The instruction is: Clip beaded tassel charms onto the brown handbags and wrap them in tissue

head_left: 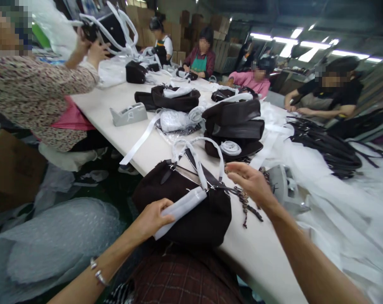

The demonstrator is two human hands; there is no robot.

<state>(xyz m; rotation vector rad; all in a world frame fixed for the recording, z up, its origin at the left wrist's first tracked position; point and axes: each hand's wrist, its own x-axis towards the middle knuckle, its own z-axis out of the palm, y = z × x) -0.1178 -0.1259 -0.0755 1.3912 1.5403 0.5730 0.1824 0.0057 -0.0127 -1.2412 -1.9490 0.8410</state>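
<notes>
A dark brown handbag (207, 223) lies at the table's near edge, right in front of me. Its handles (221, 156) stand up, wound in white wrapping. My left hand (156, 217) grips a flat white wrapped strip (185, 207), thumb on top, across the front of the bag. What lies inside that wrapping is hidden. My right hand (250, 181) hovers beside the handles with fingers stretched out and nothing visible in them. Below it, braided brown cords (244, 207) spread over the table next to the bag. A grey tape dispenser (283, 185) stands just right of this hand.
Stacked dark bags (232, 122), a second tape dispenser (129, 114) and a plastic-wrapped bundle (175, 121) occupy the white table (99, 116). White sheets (331, 198) and black straps (324, 147) cover the right side. Bubble wrap (64, 240) bulges at lower left. Several people work around the table.
</notes>
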